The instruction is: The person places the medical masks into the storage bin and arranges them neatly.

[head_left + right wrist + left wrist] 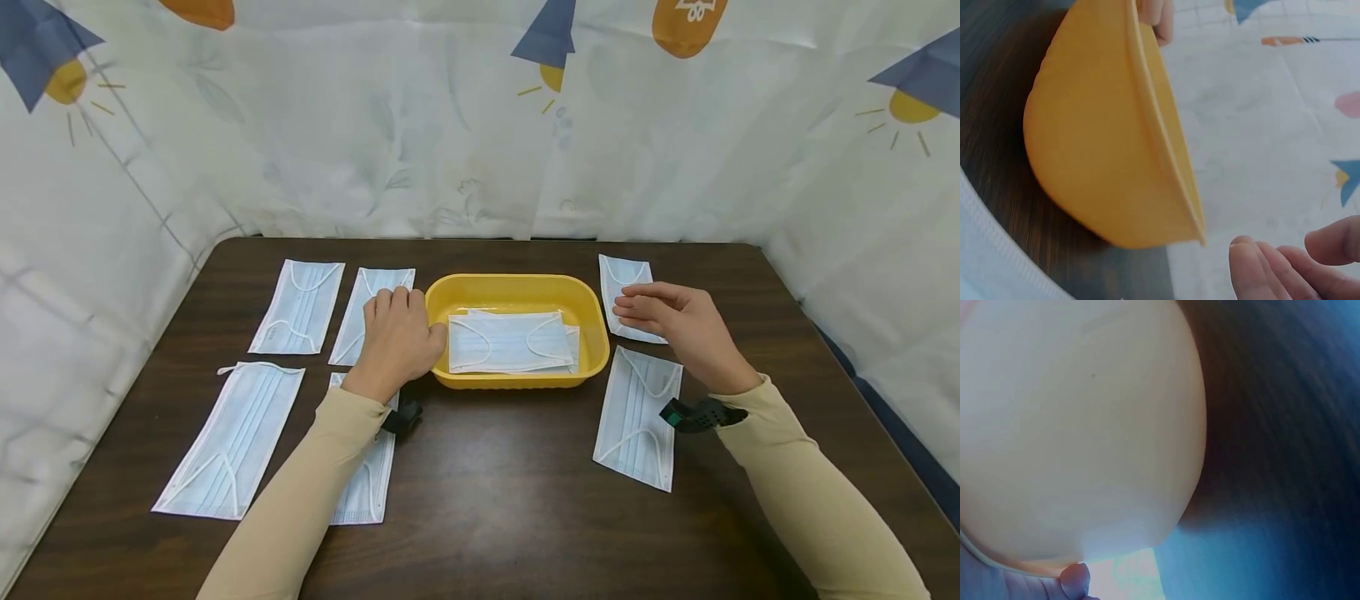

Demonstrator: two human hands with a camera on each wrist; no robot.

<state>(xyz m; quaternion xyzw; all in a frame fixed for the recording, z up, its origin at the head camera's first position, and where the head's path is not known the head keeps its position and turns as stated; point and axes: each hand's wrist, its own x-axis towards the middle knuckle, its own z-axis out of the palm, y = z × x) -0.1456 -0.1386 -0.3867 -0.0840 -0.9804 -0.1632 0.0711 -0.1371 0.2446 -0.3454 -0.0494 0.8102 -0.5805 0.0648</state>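
A yellow plastic tray stands at the table's middle, with face masks lying stacked inside. My left hand grips its left rim, thumb over the edge; the fingers' undersides are hidden in the head view. To the right of the tray, my right hand hovers with loosely bent fingers and holds nothing. Partly beneath it lies the far right face mask. Nearer me, another face mask lies by the right wrist. The right wrist view shows the tray's outer wall and empty fingertips.
Left of the tray, several face masks lie flat in two columns, including a far left one and a near left one. My left forearm covers part of another mask. A patterned white curtain surrounds the dark wooden table.
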